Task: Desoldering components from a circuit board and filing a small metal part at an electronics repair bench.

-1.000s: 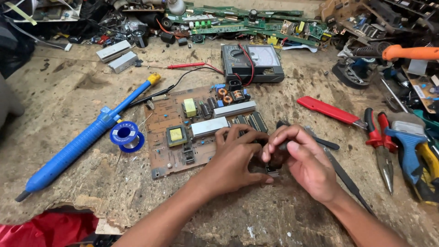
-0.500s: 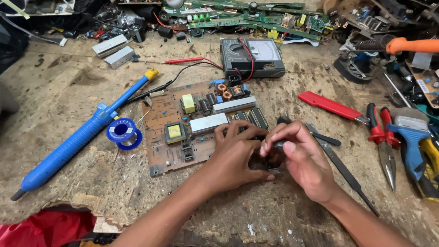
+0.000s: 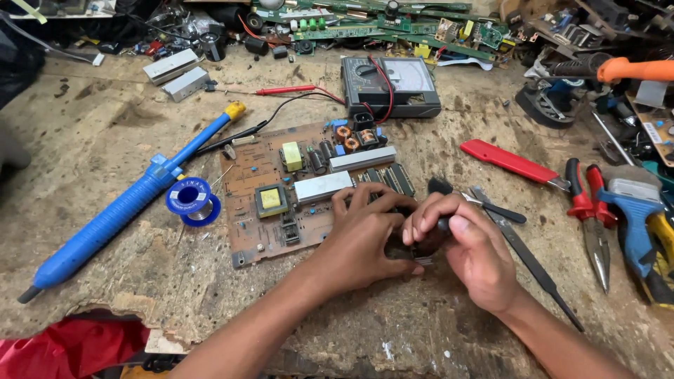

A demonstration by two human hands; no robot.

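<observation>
A brown circuit board [image 3: 246, 158] with yellow transformers and metal heat sinks lies on the worn wooden bench. At its lower right corner both my hands meet. My left hand [image 3: 365, 235] rests on the board's edge with its fingers curled around a small dark part [image 3: 415, 250]. My right hand [image 3: 472, 254] pinches the same part from the right, fingers bent over it. Most of the part is hidden by my fingers, so its kind is unclear.
A blue desoldering pump [image 3: 119, 210] and a blue solder spool [image 3: 193, 200] lie left of the board. Behind it sit an analogue multimeter [image 3: 393, 84] and a red probe [image 3: 288, 90]. To the right are a red-handled knife [image 3: 505, 160], red pliers [image 3: 586, 203] and a long file [image 3: 533, 260]. Red cloth [image 3: 70, 347] lies at the near edge.
Both hands stay together at the board's corner. My right fingers have curled further over the small part, and the view has shifted slightly.
</observation>
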